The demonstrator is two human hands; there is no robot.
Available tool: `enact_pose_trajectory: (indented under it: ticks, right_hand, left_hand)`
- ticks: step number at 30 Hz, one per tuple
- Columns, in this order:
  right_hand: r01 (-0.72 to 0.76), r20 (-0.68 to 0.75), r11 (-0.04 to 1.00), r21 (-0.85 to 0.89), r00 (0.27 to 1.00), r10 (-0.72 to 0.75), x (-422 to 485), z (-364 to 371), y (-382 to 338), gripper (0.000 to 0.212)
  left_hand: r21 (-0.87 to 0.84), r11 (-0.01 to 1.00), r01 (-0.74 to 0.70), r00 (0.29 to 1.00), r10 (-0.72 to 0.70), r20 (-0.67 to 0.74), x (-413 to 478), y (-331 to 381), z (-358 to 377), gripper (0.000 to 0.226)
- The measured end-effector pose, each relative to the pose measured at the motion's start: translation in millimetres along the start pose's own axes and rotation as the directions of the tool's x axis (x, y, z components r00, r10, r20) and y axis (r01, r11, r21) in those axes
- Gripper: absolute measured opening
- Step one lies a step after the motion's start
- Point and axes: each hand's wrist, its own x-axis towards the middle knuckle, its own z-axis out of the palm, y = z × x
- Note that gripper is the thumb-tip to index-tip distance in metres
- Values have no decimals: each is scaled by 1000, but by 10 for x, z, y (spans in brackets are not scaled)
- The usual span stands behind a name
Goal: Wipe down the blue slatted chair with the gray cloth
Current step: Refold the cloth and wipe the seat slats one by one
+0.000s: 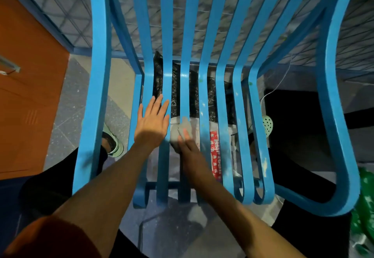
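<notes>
Wiping the seat slats, one hand bracing, one on the cloth

The left hand [152,119] lies flat with straight fingers across two seat slats [204,100] of the chair [101,87], holding nothing. Just at its 3 o'clock the right hand [189,146], blurred, grips the bunched cloth [178,131] and presses it onto a middle slat, with a grey lump poking out at 12 o'clock past the fingertips. The cloth looks soft, light and limp, so it is best kept wadded in the palm and wrapped over a slat's edges. The chair looks rigid, smooth-painted and probably slick, with flecks of dirt on the slats toward 3 o'clock. It is likely too bulky to lift, so steady it by a slat or by the arm at 9 o'clock. Bags [215,146] show beneath, through the gaps.
</notes>
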Motion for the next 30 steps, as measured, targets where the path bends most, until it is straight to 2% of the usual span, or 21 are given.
enact_pose_trajectory:
  ticks: [2, 5, 7, 9, 13, 16, 22, 27, 30]
  right_hand:
    - [-5, -23, 1000, -10, 1000, 4, 261, -91, 41, 54]
    - [-24, -24, 996, -84, 999, 22, 730, -211, 91, 70]
    - [26, -81, 996, -84, 996, -32, 1000, -265, 142, 75]
    - [78, -152, 989, -122, 984, -96, 1218, -296, 205, 69]
    - [-39, -62, 975, -218, 998, 26, 1697, -488, 153, 76]
    - [-46, -16, 950, -309, 999, 44, 1902, -557, 139, 84]
    - [-105, -29, 954, -279, 994, 101, 1731, -446, 80, 82]
    - [21, 3, 957, -288, 1000, -21, 1215, -195, 126, 70]
    - [8, -74, 960, -279, 997, -30, 799, -33, 120, 59]
  left_hand:
    - [18, 1000, -26, 998, 27, -60, 16, 5, 31, 50]
    - [21, 999, -32, 996, 34, -87, 9, 17, 44, 48]
    - [36, 999, -30, 996, 33, -81, 18, 12, 39, 49]
    - [51, 999, -18, 999, 20, -36, 39, 5, 16, 51]
    - [60, 998, 19, 1000, -19, -8, 53, 13, 10, 54]
    - [64, 998, -9, 999, 12, -40, -6, -28, 48, 52]
    - [50, 998, 23, 1000, -23, 3, 41, -5, -17, 53]
    - [49, 998, 29, 1000, -29, 4, 29, -55, -7, 50]
    - [-45, 998, 37, 995, -32, 94, -20, -7, -33, 52]
